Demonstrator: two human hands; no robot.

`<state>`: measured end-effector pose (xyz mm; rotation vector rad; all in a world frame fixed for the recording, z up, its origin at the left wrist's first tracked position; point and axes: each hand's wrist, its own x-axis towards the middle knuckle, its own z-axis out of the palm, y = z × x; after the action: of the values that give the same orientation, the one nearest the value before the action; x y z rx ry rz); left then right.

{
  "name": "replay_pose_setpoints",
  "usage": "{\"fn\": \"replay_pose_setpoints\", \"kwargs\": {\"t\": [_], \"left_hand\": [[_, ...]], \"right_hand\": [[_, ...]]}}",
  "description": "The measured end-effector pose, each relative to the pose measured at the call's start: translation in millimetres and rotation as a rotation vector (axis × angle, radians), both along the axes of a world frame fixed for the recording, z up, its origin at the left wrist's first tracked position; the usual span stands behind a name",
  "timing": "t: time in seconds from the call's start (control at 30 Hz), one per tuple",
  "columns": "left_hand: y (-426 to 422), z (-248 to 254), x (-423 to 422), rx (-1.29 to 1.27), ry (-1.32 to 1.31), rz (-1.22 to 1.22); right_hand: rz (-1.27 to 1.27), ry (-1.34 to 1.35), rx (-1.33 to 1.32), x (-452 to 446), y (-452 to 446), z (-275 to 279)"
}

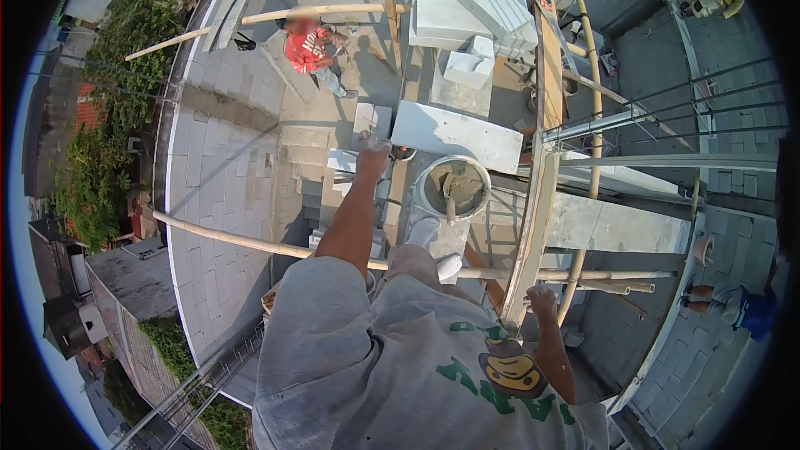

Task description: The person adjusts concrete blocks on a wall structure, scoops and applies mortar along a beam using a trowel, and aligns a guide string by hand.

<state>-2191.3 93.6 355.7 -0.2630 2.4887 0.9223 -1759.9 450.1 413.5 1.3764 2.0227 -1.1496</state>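
My left arm is stretched forward, and the dusty left hand [376, 150] is seen against pale building blocks [382, 121]. Its fingers are too small to make out, and I cannot tell whether it touches a block. To its right, a round bucket [422, 192] holds grey mortar [463, 186], with a trowel [450, 207] standing in it. My right hand [542, 299], low on the right, is curled over the edge of a long wooden beam [546, 192]. A large white slab [458, 135] lies beyond the bucket.
A co-worker in a red shirt [307, 50] stands ahead on the left; another person in blue [750, 312] is at far right. Bamboo poles [242, 236] cross the scaffold. White blocks [454, 21] are stacked ahead. A block wall [212, 167] rises at left. Steel bars [667, 100] cross at right.
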Motion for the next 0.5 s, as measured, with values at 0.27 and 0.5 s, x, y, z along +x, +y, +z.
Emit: {"fn": "replay_pose_setpoints", "kwargs": {"t": [0.27,0.5], "left_hand": [[-20,-110,44,0.103,0.07,-0.146],[-10,-55,49,-0.138,0.146,-0.195]], "right_hand": [[0.009,-0.063,0.117,43,-2,-40],[0.007,-0.102,0.067,33,-15,-18]]}}
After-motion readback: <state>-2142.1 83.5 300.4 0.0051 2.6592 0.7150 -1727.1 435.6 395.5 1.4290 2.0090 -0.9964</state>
